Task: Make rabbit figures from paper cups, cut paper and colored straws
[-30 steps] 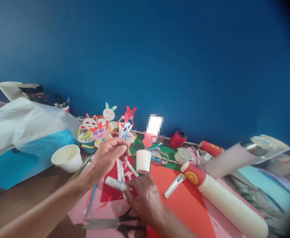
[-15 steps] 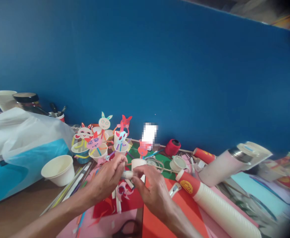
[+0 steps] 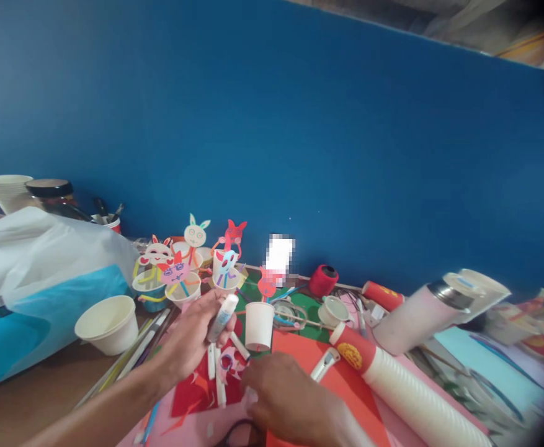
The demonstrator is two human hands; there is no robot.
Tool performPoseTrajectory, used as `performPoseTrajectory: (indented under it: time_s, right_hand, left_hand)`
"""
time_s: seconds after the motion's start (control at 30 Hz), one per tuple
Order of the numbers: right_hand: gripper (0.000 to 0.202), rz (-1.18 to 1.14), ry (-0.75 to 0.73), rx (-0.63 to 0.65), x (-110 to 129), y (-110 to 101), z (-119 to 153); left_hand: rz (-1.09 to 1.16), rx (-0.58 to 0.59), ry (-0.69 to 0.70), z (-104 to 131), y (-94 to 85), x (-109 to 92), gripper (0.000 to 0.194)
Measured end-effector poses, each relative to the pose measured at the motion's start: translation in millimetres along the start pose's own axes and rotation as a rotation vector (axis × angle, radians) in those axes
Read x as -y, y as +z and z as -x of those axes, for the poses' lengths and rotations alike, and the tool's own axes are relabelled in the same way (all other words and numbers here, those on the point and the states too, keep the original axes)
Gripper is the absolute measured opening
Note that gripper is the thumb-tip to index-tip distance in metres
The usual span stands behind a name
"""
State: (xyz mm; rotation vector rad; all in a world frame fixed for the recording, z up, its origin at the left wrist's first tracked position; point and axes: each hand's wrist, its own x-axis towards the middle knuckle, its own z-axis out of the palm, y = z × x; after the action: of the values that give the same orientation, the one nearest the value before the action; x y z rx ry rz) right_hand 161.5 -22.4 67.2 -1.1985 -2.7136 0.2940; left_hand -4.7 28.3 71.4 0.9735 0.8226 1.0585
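A small white tube [image 3: 224, 318] with a pale blue label stands tilted in my left hand [image 3: 197, 326], whose fingers are wrapped round it. My right hand [image 3: 278, 394] is lower, over the pink and orange paper, its fingers pointing down and blurred; something pale shows under them, too unclear to name. Between and just beyond the hands is a white paper cup [image 3: 259, 326] with a red paper figure [image 3: 267, 285] above it. Pink and red paper cutouts [image 3: 231, 363] and white sticks lie on a red sheet [image 3: 183, 400] near my left hand.
Several cups with paper animal figures [image 3: 196, 234] stand at the back left, near a white bowl [image 3: 108, 326]. A box cutter [image 3: 325, 364], a stack of paper cups [image 3: 415, 391], a tilted flask [image 3: 420, 316] and red thread [image 3: 323, 280] are to the right.
My right hand has left the white tube and moved down towards the paper. The tube stays in my left hand, now tilted upward, and the front paper cup is more exposed.
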Motion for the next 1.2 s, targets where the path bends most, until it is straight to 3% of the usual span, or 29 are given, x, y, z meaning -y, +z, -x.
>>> performPoseTrajectory:
  time_s: [0.13, 0.3, 0.43, 0.53, 0.63, 0.77, 0.83, 1.0, 1.2]
  right_hand:
    - [0.010, 0.178, 0.002, 0.104, 5.8, 22.2, -1.1]
    - [0.006, 0.128, 0.024, 0.013, 1.2, 21.1, 5.2]
    - [0.024, -0.123, 0.105, -0.100, -0.5, 9.5, 4.7]
    - [0.011, -0.474, 0.234, -0.237, 3.9, 7.3, -6.4]
    - [0.013, -0.837, 0.355, -0.361, 8.9, 19.3, -19.9]
    - [0.022, -1.018, 0.418, -0.446, 12.6, 40.3, -30.0]
    - [0.019, -1.018, 0.447, -0.454, 13.8, 44.6, -30.7]
    - [0.003, -0.807, 0.381, -0.453, 16.7, 39.6, -24.5]
    - [0.013, -0.709, 0.177, -0.346, 19.0, 25.0, -17.2]
  left_hand:
    - [0.173, 0.021, -0.107, 2.0, 4.8, 6.7, 0.021]
    - [0.227, 0.014, -0.108, 3.4, 6.1, 8.2, 0.019]
    - [0.291, -0.071, -0.107, 3.4, 7.0, 6.4, 0.013]
    - [0.324, -0.128, -0.042, 7.7, 12.6, 4.0, 0.011]
    - [0.280, -0.148, -0.017, 14.9, 20.4, 4.3, 0.015]
    - [0.242, -0.221, -0.076, 21.3, 26.5, 11.8, 0.017]
    - [0.275, -0.230, -0.104, 21.6, 26.7, 14.7, 0.017]
    - [0.390, -0.098, -0.114, 20.2, 26.1, 8.7, 0.023]
    - [0.319, -0.045, -0.129, 23.0, 27.8, 0.6, 0.032]
